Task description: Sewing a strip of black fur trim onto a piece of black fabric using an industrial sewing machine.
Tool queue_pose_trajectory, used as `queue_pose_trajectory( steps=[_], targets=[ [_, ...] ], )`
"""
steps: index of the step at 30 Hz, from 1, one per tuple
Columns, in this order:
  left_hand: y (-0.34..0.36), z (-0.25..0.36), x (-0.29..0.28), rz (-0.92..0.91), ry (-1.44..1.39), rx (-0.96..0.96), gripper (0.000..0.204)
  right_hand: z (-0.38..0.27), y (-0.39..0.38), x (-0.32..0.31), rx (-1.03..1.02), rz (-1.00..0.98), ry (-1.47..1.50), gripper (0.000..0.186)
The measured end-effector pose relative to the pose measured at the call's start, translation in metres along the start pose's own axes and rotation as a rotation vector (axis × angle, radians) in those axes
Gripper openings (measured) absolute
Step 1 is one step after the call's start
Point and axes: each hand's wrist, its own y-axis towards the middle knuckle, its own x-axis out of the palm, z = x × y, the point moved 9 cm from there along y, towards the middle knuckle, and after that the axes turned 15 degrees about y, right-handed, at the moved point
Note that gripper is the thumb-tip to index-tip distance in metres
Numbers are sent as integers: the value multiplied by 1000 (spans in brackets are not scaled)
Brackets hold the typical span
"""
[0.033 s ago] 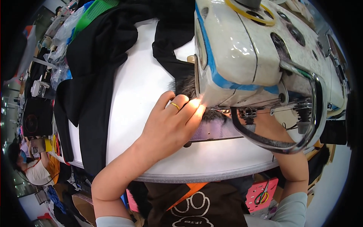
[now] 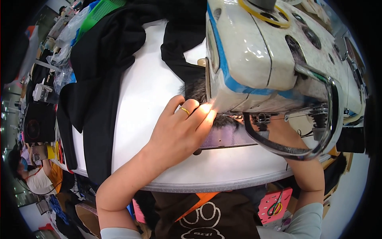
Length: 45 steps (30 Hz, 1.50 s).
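Note:
My left hand (image 2: 179,131), a gold ring on one finger, is closed at the left side of the white and blue sewing machine (image 2: 246,63). Its bent fingers press together on dark fur fabric (image 2: 195,91) beneath the machine head, in bright lamp light; the fingertips are partly hidden. More of the fur (image 2: 226,121) lies on the shiny machine plate (image 2: 229,137). My right hand (image 2: 280,129) reaches in from the right behind the curved metal bar (image 2: 336,107). The machine hides its fingers, so what they touch cannot be made out.
Long black cloth pieces (image 2: 99,83) drape over the white table (image 2: 137,95) at left. A green basket (image 2: 99,16) stands far left. Below the table's curved front edge (image 2: 223,186), scissors (image 2: 275,208) lie on a pink board (image 2: 266,199). Another person (image 2: 39,181) sits at far left.

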Motion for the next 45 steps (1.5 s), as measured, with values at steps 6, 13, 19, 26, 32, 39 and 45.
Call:
queue_pose_trajectory(
  steps=[6,13,19,26,32,39,45],
  targets=[
    [0,-2,24,-155,-361,-56,35,44,-4,16,-372,208,989,32],
    [6,-18,6,-32,-164,-80,34,19,12,20,-315,110,13,38],
    [12,-14,-2,-21,71,-69,19,-6,6,-6,-430,337,-52,13],
    [11,8,-17,11,116,71,18,-54,-37,-33,-841,639,-136,7],
    [7,19,-17,56,42,154,19,-74,-52,-28,-943,695,-28,17],
    [15,5,-16,2,64,111,17,-48,-19,-35,-524,420,466,25],
    [20,5,-18,-41,121,112,16,-29,-16,-29,-488,420,522,19]
  ],
)
